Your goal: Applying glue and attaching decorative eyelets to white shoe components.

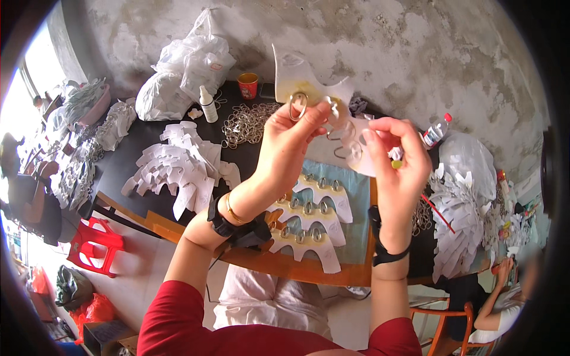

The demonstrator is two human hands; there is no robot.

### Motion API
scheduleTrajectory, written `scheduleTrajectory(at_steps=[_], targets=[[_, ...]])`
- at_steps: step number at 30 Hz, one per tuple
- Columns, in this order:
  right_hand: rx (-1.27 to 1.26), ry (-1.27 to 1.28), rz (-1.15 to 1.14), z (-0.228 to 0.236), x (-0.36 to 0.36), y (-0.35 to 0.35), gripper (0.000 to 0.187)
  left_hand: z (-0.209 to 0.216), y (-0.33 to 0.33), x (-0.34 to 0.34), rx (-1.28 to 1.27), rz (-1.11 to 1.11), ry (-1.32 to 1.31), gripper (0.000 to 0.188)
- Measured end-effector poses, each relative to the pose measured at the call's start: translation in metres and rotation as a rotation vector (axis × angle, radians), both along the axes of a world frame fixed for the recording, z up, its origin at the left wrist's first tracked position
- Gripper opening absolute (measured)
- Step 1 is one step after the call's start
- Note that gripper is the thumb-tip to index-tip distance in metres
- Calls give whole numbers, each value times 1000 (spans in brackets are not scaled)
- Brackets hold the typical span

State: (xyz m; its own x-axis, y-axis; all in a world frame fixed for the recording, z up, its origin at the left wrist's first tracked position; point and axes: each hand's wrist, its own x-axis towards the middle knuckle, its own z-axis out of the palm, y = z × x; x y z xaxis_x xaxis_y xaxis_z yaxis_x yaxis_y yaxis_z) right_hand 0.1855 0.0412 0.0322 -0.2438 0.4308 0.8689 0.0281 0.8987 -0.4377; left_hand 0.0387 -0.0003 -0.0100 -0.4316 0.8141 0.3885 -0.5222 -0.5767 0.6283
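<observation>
Both hands hold up a white, curved cut-out piece (295, 72) with scalloped edges, yellowish glue-like patches and metal rings on it. My left hand (292, 132) pinches its middle, thumb and fingers closed, beside a standing metal ring (298, 107). At the piece's right end, my right hand (396, 153) grips it between thumb and fingers. Below, several similar white pieces with rings (314, 221) lie in rows on a blue-grey sheet (356, 237). A heap of loose metal rings (246, 124) sits behind my left hand.
Stacked white cut-outs (178, 163) lie left, more (457, 219) at the right. Along the wall stand a stuffed plastic bag (184, 77), white dropper bottle (208, 105), red cup (247, 86) and drink bottle (436, 132). A red stool (95, 246) is lower left; another person (504, 302) sits right.
</observation>
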Motion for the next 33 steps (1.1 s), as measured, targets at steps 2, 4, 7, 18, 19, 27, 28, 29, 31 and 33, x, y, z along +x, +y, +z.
scheduleTrajectory(at_steps=[2, 4, 7, 18, 19, 27, 28, 29, 31, 33], targets=[[-47, -20, -1, -8, -9, 5, 13, -1, 1, 3, 27, -2, -7, 5], [-6, -22, 21, -13, -23, 1, 13, -4, -2, -2, 40, -6, -5, 6], [76, -62, 15, -18, -28, 6, 13, -5, -4, -3, 47, -41, -101, 6], [-31, 6, 45, -21, -30, 13, 11, -1, 0, 11, 89, 37, -31, 11], [-61, 21, 63, -22, -30, 14, 10, -1, 0, 11, 86, 42, -21, 13], [-424, 117, 300, -24, -29, 15, 8, -5, 0, 14, 57, 10, -17, 9], [-548, 129, 383, -24, -28, 16, 9, -6, -1, 14, 44, 16, -8, 8], [-554, 97, 399, -26, -27, 19, 10, -6, -1, 14, 44, 15, -9, 8], [-609, 107, 458, -22, -27, 18, 10, -4, -3, 12, 46, -61, -20, 2], [-665, 120, 513, -20, -26, 19, 10, 0, -6, 11, -20, -34, 67, 4]])
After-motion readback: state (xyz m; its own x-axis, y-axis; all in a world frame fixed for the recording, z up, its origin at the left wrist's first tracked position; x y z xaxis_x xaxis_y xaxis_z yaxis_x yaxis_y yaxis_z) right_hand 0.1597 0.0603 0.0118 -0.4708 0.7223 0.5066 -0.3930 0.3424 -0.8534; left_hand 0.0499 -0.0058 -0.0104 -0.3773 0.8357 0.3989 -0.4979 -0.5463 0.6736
